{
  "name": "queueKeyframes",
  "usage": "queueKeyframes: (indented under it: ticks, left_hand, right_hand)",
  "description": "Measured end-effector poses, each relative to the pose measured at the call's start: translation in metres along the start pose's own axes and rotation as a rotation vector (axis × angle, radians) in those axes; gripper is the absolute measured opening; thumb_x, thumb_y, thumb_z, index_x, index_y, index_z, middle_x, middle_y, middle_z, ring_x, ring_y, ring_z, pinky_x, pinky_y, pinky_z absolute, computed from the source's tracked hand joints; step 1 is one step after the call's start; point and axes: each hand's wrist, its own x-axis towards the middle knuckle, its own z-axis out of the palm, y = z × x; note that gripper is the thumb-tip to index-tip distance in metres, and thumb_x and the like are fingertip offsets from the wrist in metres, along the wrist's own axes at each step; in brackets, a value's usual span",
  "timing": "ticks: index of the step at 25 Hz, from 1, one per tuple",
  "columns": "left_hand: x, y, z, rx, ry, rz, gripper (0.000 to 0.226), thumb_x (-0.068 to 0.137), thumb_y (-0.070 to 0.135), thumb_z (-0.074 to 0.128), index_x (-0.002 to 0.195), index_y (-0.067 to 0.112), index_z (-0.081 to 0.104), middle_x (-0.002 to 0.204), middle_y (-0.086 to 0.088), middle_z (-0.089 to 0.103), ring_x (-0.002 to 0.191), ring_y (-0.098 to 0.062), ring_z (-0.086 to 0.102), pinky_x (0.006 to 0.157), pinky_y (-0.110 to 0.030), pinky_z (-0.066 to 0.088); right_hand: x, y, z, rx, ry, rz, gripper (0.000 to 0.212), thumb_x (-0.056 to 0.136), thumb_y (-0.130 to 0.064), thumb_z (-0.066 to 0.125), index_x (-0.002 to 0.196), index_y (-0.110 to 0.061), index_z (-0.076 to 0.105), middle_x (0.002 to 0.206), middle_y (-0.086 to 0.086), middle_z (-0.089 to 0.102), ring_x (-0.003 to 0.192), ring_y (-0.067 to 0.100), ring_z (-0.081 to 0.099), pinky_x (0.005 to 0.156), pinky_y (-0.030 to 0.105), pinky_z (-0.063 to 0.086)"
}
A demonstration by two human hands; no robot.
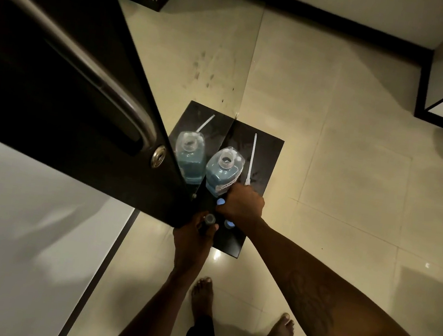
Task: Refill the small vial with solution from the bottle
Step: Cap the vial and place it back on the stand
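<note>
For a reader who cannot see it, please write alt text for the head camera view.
Seen from above, a person's left hand holds a small vial over a small dark table, while the right hand reaches beside an uncapped bottle of blue solution. A white pipette and a blue cap lie on the table, next to a mirrored wall.

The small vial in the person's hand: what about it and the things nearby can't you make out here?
- Head view: small vial, body hidden by the left hand; fill level unreadable.
- Bottle label: partly covered by the right hand, too small to read.
- Blue caps: too small and dim to identify.
- Right hand's grasp: hidden beneath it.
</note>
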Motion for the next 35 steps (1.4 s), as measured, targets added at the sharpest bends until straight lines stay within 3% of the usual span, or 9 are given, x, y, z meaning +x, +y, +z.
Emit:
queueKeyframes:
  ticks: [5, 9, 12, 17, 21, 24, 28, 31, 35]
  left_hand:
    - [-0.002, -0.004, -0.001, 0.020, 0.009, 0.026, 0.024, 0.084, 0.013, 0.082, 0.106, 0.018, 0.073, 0.097, 0.017, 0.068, 0.092, 0.022, 0.060, 0.079, -0.001, 0.046]
    - [-0.008, 0.016, -0.015, 0.027, 0.000, 0.085, 0.015, 0.086, 0.015, 0.081, 0.099, 0.017, 0.073, 0.094, 0.013, 0.073, 0.091, 0.009, 0.067, 0.080, -0.010, 0.053]
    - [-0.010, 0.057, -0.040, 0.044, -0.082, 0.122, 0.013, 0.090, 0.025, 0.078, 0.098, 0.017, 0.072, 0.088, 0.009, 0.073, 0.083, 0.008, 0.067, 0.073, -0.008, 0.052]
    - [-0.012, 0.133, -0.076, 0.144, -0.046, 0.233, 0.034, 0.084, 0.042, 0.080, 0.108, 0.019, 0.077, 0.095, 0.001, 0.079, 0.087, -0.011, 0.074, 0.080, -0.030, 0.061]
    - [-0.023, 0.200, -0.097, 0.118, 0.056, 0.328, 0.034, 0.078, 0.030, 0.087, 0.106, 0.012, 0.079, 0.093, -0.001, 0.080, 0.079, -0.007, 0.071, 0.078, -0.008, 0.051]
    - [-0.030, 0.237, -0.106, 0.030, 0.031, 0.353, 0.030, 0.080, 0.027, 0.084, 0.108, 0.017, 0.080, 0.092, 0.004, 0.078, 0.077, 0.002, 0.069, 0.082, -0.014, 0.056]
    - [-0.028, 0.265, -0.106, 0.033, -0.012, 0.440, 0.039, 0.078, 0.028, 0.086, 0.113, 0.013, 0.078, 0.093, 0.000, 0.077, 0.076, 0.008, 0.065, 0.070, 0.001, 0.046]
    - [-0.025, 0.280, -0.100, 0.075, -0.046, 0.481, 0.036, 0.075, 0.033, 0.086, 0.105, 0.015, 0.080, 0.087, 0.002, 0.079, 0.070, 0.000, 0.069, 0.066, -0.011, 0.054]
    - [-0.030, 0.297, -0.092, 0.084, -0.056, 0.535, 0.016, 0.075, 0.033, 0.084, 0.084, 0.020, 0.080, 0.069, 0.004, 0.074, 0.063, -0.009, 0.068, 0.063, -0.031, 0.057]
  right_hand:
    - [0.001, 0.001, 0.001, 0.028, 0.014, 0.000, 0.033, 0.078, -0.040, 0.071, 0.100, -0.016, 0.067, 0.096, 0.004, 0.072, 0.090, 0.029, 0.069, 0.073, 0.032, 0.048]
    - [-0.012, 0.002, -0.020, 0.137, 0.058, -0.061, 0.029, 0.081, -0.040, 0.071, 0.086, -0.011, 0.072, 0.083, 0.006, 0.073, 0.079, 0.026, 0.070, 0.066, 0.029, 0.052]
    - [-0.036, 0.000, -0.064, 0.191, 0.093, -0.099, 0.029, 0.081, -0.040, 0.072, 0.077, -0.012, 0.077, 0.070, 0.003, 0.070, 0.064, 0.019, 0.063, 0.053, 0.021, 0.040]
    - [-0.090, 0.003, -0.163, 0.372, 0.129, -0.341, 0.016, 0.080, -0.025, 0.076, 0.093, -0.019, 0.082, 0.084, 0.000, 0.079, 0.074, 0.015, 0.071, 0.072, 0.028, 0.057]
    - [-0.130, -0.001, -0.242, 0.353, 0.185, -0.561, 0.025, 0.079, -0.013, 0.071, 0.102, -0.018, 0.081, 0.084, -0.009, 0.078, 0.071, 0.009, 0.071, 0.068, 0.025, 0.059]
    - [-0.143, -0.003, -0.286, 0.258, 0.185, -0.677, 0.027, 0.084, -0.017, 0.069, 0.109, -0.020, 0.080, 0.096, -0.009, 0.079, 0.078, 0.007, 0.072, 0.071, 0.025, 0.059]
    - [-0.153, 0.002, -0.322, 0.152, 0.118, -0.697, 0.031, 0.088, -0.019, 0.065, 0.114, -0.024, 0.078, 0.102, -0.007, 0.079, 0.086, 0.007, 0.072, 0.073, 0.025, 0.062]
    - [-0.162, 0.008, -0.338, 0.091, 0.116, -0.714, 0.038, 0.085, -0.010, 0.062, 0.117, -0.022, 0.078, 0.105, -0.005, 0.079, 0.087, 0.006, 0.071, 0.076, 0.018, 0.060]
    - [-0.167, 0.014, -0.343, 0.054, 0.121, -0.704, 0.033, 0.085, -0.015, 0.062, 0.114, -0.017, 0.078, 0.100, 0.000, 0.079, 0.085, 0.014, 0.072, 0.077, 0.032, 0.062]
